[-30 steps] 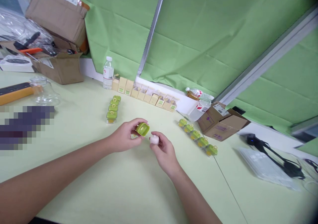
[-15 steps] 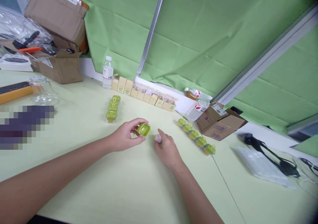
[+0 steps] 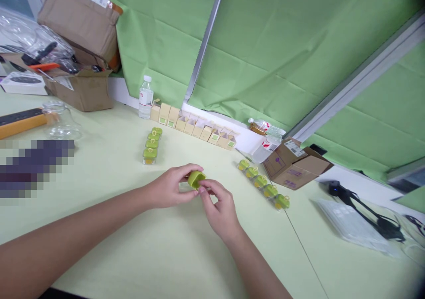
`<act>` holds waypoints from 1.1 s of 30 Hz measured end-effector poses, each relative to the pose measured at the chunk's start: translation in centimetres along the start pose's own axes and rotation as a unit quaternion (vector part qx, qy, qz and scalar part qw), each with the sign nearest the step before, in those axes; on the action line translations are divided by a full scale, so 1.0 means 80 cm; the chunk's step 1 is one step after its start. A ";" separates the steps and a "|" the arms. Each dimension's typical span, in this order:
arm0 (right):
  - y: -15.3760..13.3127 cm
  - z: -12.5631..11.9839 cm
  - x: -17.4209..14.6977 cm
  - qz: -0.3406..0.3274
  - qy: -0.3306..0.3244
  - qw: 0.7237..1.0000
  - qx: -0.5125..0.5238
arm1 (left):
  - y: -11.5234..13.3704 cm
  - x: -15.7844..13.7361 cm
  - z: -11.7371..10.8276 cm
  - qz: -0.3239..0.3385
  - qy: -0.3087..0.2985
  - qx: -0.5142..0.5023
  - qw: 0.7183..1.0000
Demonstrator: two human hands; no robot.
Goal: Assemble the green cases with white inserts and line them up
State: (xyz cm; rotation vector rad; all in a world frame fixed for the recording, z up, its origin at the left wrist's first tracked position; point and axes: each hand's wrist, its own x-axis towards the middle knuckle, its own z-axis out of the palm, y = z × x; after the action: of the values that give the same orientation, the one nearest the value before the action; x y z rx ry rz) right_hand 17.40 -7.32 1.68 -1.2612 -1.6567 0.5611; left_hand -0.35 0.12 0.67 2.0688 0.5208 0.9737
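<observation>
Above the middle of the table, my left hand (image 3: pixel 175 187) grips a small green lid (image 3: pixel 193 180) between thumb and fingers, its hollow side tilted toward my right hand. My right hand (image 3: pixel 222 204) is closed in a pinch, its fingertips touching the lid's right rim. Whatever those fingertips hold is hidden. To the left stands a row of small clear containers with green lids (image 3: pixel 151 154). A second row of similar green-lidded containers (image 3: pixel 260 182) runs diagonally on the right.
Small cardboard boxes (image 3: pixel 181 124) line the wall beside an upright water bottle (image 3: pixel 145 97). Lying bottles (image 3: pixel 266 147) and an open carton (image 3: pixel 294 164) are at right, near a black headset (image 3: pixel 372 212) on plastic bags. A glass vessel (image 3: pixel 61 122) and power strip (image 3: pixel 23 122) lie left.
My right hand has moved up and left to the lid. The small whitish thing earlier at its fingers no longer shows. The lid has turned in my left hand.
</observation>
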 end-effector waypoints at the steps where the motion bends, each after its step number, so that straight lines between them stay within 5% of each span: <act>1: 0.003 0.003 0.000 0.024 -0.002 0.999 0.023 | 0.001 -0.001 0.002 0.011 -0.004 0.027 1.000; 6: 0.019 0.007 0.003 0.112 0.007 0.986 0.120 | 0.002 -0.006 0.006 0.050 -0.032 0.110 0.992; 23: 0.024 -0.006 0.011 0.134 -0.036 0.984 0.111 | -0.009 0.001 -0.010 0.082 -0.039 0.168 0.982; 33: 0.029 0.000 0.007 0.128 -0.042 0.990 0.048 | -0.005 -0.003 -0.002 -0.067 -0.030 0.061 0.995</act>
State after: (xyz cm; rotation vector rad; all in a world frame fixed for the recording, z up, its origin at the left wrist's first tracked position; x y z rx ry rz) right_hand 18.50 -5.94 0.02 -1.4058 -1.5257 0.8503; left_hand -0.63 0.30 0.33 2.1330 0.6921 0.8159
